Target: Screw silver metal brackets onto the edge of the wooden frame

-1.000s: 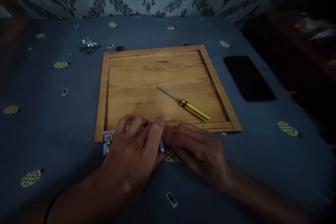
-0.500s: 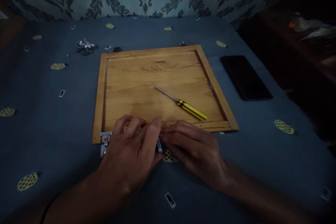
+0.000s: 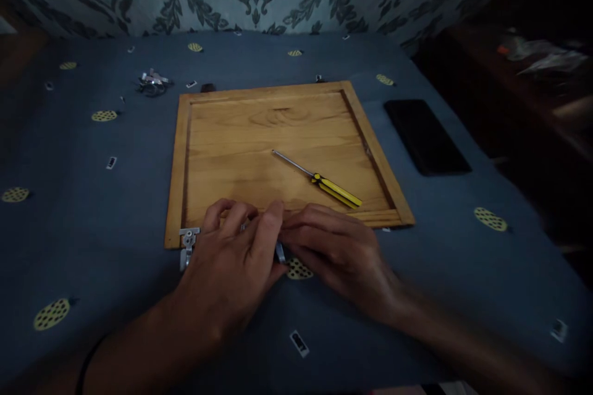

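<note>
While a metal fitting sits at the near edge of the wooden panel, your left hand curls over it, your right hand bunched alongside; any pinch is hidden. A screwdriver lies on the panel.

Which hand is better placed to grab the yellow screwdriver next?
Probably the right hand: it is nearer the screwdriver's yellow handle, while the left hand covers metal hardware at the wooden panel's edge.
</note>
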`<state>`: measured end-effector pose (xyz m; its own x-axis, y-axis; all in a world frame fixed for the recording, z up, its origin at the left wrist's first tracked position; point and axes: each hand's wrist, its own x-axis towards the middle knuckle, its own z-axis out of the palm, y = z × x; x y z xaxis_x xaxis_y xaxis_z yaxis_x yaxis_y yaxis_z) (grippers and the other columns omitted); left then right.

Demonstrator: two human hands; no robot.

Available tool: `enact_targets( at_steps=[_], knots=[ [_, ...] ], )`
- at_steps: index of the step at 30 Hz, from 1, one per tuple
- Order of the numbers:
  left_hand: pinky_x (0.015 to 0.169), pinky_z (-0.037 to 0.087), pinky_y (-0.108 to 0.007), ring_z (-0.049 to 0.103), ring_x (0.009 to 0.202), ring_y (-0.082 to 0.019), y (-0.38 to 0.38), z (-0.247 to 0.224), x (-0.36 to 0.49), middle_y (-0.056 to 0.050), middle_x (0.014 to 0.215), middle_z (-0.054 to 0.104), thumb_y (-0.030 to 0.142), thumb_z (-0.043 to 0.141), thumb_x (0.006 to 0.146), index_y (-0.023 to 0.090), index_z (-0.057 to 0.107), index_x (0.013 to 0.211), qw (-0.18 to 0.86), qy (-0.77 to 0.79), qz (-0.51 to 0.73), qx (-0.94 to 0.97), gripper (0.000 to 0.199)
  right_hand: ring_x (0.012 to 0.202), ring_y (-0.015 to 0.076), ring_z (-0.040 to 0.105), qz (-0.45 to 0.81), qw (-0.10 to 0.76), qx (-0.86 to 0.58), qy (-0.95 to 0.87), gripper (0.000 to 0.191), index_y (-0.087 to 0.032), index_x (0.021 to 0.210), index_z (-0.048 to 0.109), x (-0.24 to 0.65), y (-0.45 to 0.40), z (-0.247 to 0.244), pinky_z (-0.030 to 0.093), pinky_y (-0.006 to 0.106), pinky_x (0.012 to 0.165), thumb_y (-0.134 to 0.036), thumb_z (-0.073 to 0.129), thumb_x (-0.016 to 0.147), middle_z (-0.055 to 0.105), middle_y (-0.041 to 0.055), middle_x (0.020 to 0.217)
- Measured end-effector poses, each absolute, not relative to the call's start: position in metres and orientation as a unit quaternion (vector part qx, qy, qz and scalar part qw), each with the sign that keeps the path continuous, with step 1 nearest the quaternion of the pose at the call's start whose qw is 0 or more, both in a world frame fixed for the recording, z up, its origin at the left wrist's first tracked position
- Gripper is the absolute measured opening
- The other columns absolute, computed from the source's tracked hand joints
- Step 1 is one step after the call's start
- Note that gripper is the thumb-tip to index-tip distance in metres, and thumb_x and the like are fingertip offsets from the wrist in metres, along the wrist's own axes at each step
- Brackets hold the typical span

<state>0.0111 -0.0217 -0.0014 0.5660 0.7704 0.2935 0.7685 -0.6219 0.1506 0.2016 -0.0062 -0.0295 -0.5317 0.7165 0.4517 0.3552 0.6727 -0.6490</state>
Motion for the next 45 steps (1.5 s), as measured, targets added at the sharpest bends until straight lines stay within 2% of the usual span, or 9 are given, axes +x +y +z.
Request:
enact_targets(
  at_steps=[6, 14, 19, 24, 28, 32, 37, 45],
  knots=[
    [0.087, 0.048, -0.043, 0.060, 0.091, -0.027, -0.023, -0.001, 0.012, -0.010, 0.094, 0.073, 0.019, 0.072, 0.080, 0.006, 0.048, 0.128, 0.012, 0.446, 0.159, 0.881, 0.056, 0.085, 0.0156, 0.070, 0.255, 0.366, -0.342, -0.827, 0.015, -0.018, 0.103, 0.067, 0.197, -0.008, -0.034, 0.057, 0.027, 0.077, -0.009, 0.059, 0.094, 0.074, 0.0040, 0.090],
    [0.092, 0.047, -0.045, 0.060, 0.096, -0.027, -0.026, -0.003, 0.010, -0.010, 0.099, 0.072, 0.019, 0.071, 0.083, 0.010, 0.046, 0.131, 0.032, 0.449, 0.172, 0.877, 0.055, 0.074, 0.0132, 0.069, 0.229, 0.366, -0.395, -0.811, 0.014, -0.020, 0.102, 0.064, 0.196, -0.013, -0.030, 0.056, 0.023, 0.071, -0.010, 0.060, 0.093, 0.074, 0.0011, 0.085],
    [0.093, 0.046, -0.046, 0.060, 0.097, -0.028, -0.026, -0.003, 0.010, -0.010, 0.100, 0.071, 0.020, 0.079, 0.078, 0.009, 0.046, 0.131, 0.030, 0.449, 0.171, 0.877, 0.063, 0.072, 0.0132, 0.069, 0.224, 0.384, -0.401, -0.801, 0.019, -0.019, 0.109, 0.065, 0.198, -0.014, -0.032, 0.057, 0.023, 0.070, -0.011, 0.063, 0.092, 0.075, 0.0013, 0.086],
    [0.092, 0.046, -0.047, 0.060, 0.098, -0.029, -0.027, -0.002, 0.010, -0.010, 0.101, 0.072, 0.020, 0.080, 0.077, 0.013, 0.046, 0.129, 0.039, 0.454, 0.165, 0.875, 0.063, 0.072, 0.0143, 0.069, 0.211, 0.391, -0.419, -0.792, 0.012, -0.018, 0.103, 0.067, 0.206, -0.015, -0.033, 0.057, 0.025, 0.069, -0.013, 0.065, 0.092, 0.074, 0.0024, 0.083],
    [0.092, 0.047, -0.046, 0.060, 0.100, -0.029, -0.027, -0.003, 0.009, -0.010, 0.104, 0.072, 0.020, 0.080, 0.077, 0.015, 0.046, 0.125, 0.041, 0.459, 0.163, 0.872, 0.059, 0.075, 0.0145, 0.068, 0.216, 0.397, -0.379, -0.807, 0.007, -0.017, 0.098, 0.067, 0.211, -0.015, -0.031, 0.056, 0.026, 0.072, -0.012, 0.063, 0.094, 0.072, 0.0024, 0.081],
    [0.091, 0.048, -0.046, 0.061, 0.100, -0.030, -0.027, -0.005, 0.008, -0.011, 0.107, 0.072, 0.025, 0.079, 0.079, 0.012, 0.042, 0.132, 0.031, 0.450, 0.169, 0.876, 0.065, 0.080, 0.0163, 0.065, 0.213, 0.354, -0.335, -0.847, 0.017, -0.019, 0.108, 0.069, 0.213, -0.015, -0.030, 0.053, 0.028, 0.071, -0.017, 0.055, 0.099, 0.070, 0.0045, 0.088],
    [0.091, 0.048, -0.048, 0.061, 0.101, -0.030, -0.027, -0.004, 0.008, -0.011, 0.108, 0.071, 0.024, 0.073, 0.085, 0.015, 0.041, 0.134, 0.040, 0.456, 0.158, 0.875, 0.059, 0.077, 0.0167, 0.061, 0.204, 0.308, -0.326, -0.870, 0.026, -0.020, 0.115, 0.068, 0.213, -0.013, -0.031, 0.048, 0.028, 0.065, -0.015, 0.049, 0.099, 0.066, 0.0043, 0.087],
    [0.092, 0.047, -0.047, 0.060, 0.099, -0.030, -0.027, -0.003, 0.009, -0.012, 0.105, 0.071, 0.023, 0.081, 0.078, 0.011, 0.044, 0.131, 0.033, 0.448, 0.166, 0.878, 0.065, 0.074, 0.0162, 0.057, 0.189, 0.280, -0.329, -0.882, 0.032, -0.022, 0.116, 0.069, 0.212, -0.010, -0.029, 0.043, 0.028, 0.065, -0.011, 0.044, 0.099, 0.062, 0.0031, 0.084]
  ],
)
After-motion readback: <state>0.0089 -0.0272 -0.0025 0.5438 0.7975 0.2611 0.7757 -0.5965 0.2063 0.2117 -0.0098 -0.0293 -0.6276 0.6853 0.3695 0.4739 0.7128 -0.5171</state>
